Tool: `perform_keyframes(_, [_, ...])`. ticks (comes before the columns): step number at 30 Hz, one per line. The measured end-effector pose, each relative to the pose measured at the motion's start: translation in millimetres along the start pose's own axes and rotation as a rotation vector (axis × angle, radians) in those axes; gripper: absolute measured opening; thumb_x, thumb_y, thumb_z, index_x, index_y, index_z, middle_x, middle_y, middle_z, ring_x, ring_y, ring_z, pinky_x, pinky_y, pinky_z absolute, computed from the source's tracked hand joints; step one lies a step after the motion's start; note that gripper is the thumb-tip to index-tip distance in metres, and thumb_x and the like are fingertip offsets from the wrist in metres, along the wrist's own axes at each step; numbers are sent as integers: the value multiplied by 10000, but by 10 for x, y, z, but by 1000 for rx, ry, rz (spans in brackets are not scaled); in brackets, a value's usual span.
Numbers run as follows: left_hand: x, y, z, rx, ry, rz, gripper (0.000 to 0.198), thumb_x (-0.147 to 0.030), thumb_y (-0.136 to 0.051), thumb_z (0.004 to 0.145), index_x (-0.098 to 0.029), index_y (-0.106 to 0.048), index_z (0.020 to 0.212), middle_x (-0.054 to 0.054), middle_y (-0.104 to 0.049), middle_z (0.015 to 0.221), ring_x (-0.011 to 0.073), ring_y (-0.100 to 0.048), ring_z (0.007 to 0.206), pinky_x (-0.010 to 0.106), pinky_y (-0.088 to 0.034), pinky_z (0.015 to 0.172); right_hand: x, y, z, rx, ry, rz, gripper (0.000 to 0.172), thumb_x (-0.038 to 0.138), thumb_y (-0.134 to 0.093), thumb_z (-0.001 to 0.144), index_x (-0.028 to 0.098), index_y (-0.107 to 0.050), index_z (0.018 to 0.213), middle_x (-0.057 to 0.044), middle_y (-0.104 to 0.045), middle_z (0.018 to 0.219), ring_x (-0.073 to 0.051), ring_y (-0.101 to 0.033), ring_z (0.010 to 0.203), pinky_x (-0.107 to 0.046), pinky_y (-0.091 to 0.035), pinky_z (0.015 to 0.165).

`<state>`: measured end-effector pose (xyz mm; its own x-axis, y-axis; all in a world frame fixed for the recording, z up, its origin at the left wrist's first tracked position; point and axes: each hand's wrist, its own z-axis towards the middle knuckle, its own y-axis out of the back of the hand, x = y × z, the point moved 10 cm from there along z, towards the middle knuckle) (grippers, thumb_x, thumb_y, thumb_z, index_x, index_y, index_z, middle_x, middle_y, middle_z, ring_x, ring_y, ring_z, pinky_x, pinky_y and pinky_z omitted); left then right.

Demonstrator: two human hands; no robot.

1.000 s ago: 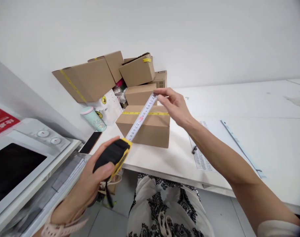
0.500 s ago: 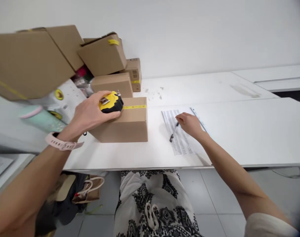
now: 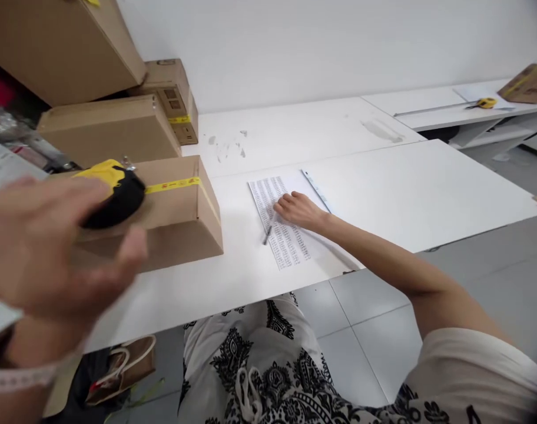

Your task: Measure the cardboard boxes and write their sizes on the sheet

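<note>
My left hand (image 3: 69,247), smeared by motion, is raised close to the camera with thumb and fingers apart. Behind it, a yellow and black tape measure (image 3: 122,197) rests on top of a taped cardboard box (image 3: 180,235); the fingers overlap the tape measure's left side in view. Over a printed sheet (image 3: 288,253) of number-like columns, my right hand (image 3: 297,209) is closed around a pen (image 3: 267,235). The pen points down and left, its lower end near the sheet's left edge.
More cardboard boxes (image 3: 105,126) are stacked at the back left against the wall. A blue-edged strip (image 3: 317,191) lies along the sheet's right side. On the far right table sit another tape measure (image 3: 487,103) and a small box (image 3: 527,83). A paper bag (image 3: 136,365) stands below the table.
My left hand has come off the tape measure and moved toward the camera. The view has turned right, bringing the far table's box and tape measure into sight. My right hand still holds the pen.
</note>
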<state>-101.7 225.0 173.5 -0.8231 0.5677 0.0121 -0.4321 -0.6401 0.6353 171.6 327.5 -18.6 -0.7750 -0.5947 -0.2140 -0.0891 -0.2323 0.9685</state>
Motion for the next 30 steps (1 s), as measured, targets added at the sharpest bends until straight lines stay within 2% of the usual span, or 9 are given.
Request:
perform_keyframes(3, [-1108, -381, -245, 107, -357, -298, 410, -229, -748, 830, -164, -643, 1221, 77, -748, 1117, 253, -676, 1125, 440, -546, 1066, -464, 160, -290, -304, -403, 333, 121, 179, -475, 950, 191, -575, 882, -40, -625, 708, -177, -509, 637, -329, -317, 602])
perform_keyframes(5, [-1707, -767, -380, 169, -433, -466, 278, -182, -673, 888, -105, -653, 1154, 97, -768, 1061, 234, -696, 1076, 385, -546, 1066, -705, 140, -625, -516, -690, 621, 87, 248, -510, 933, 219, -511, 851, 3, -575, 657, -157, -503, 583, -317, -354, 586])
perform_keyframes(7, [-2143, -1322, -493, 321, -436, -465, 359, -271, -600, 961, -46, -636, 1238, 154, -729, 1265, 270, -636, 1256, 386, -481, 1141, -757, 14, -880, -645, -838, 940, 122, 304, -538, 923, 237, -478, 842, 29, -551, 648, -147, -520, 572, -307, -409, 591])
perform_keyframes(9, [-2389, -1888, -635, 537, -422, -376, 614, -456, -548, 996, 11, -547, 1394, 219, -564, 1500, 334, -472, 1446, 449, -393, 1210, -684, -119, -982, -659, -848, 1221, 178, 381, -576, 917, 237, -500, 845, 25, -574, 681, -147, -559, 609, -310, -463, 617])
perform_keyframes(11, [-2444, -2287, -777, 714, -393, -295, 837, -617, -488, 984, 51, -447, 1487, 267, -411, 1598, 380, -339, 1522, 499, -319, 1244, -575, -217, -1004, -590, -800, 1415, 249, 456, -638, 892, 225, -553, 858, 5, -612, 721, -155, -596, 666, -325, -502, 668])
perform_keyframes(14, [-2382, -2508, -900, 805, -384, -258, 936, -696, -416, 974, 65, -403, 1518, 295, -346, 1620, 401, -293, 1537, 518, -272, 1254, -472, -328, -1028, -486, -759, 1547, 343, 511, -751, 811, 214, -599, 890, -6, -634, 738, -166, -614, 696, -340, -509, 693])
perform_keyframes(17, [-2321, -2503, -916, 751, -420, -275, 870, -661, -384, 999, 40, -428, 1512, 279, -384, 1609, 394, -340, 1519, 503, -281, 1244, -461, -413, -1042, -439, -772, 1527, 337, 490, -765, 804, 225, -559, 833, 21, -597, 676, -152, -578, 616, -314, -463, 609])
perform_keyframes(22, [-2297, -2488, -887, 633, -434, -256, 675, -513, -383, 1049, 14, -520, 1448, 249, -522, 1527, 363, -462, 1448, 460, -324, 1209, -506, -421, -1054, -416, -825, 1295, 260, 334, -643, 876, 244, -443, 735, 88, -387, 534, -105, -352, 496, -274, -265, 492])
perform_keyframes(30, [-2319, -2463, -866, 574, -419, -250, 634, -460, -368, 1055, 37, -538, 1410, 257, -586, 1456, 352, -517, 1378, 452, -320, 1192, -455, -352, -1042, -338, -815, 1189, 224, 269, -592, 847, 246, -411, 717, 77, -405, 552, -107, -359, 510, -277, -272, 496])
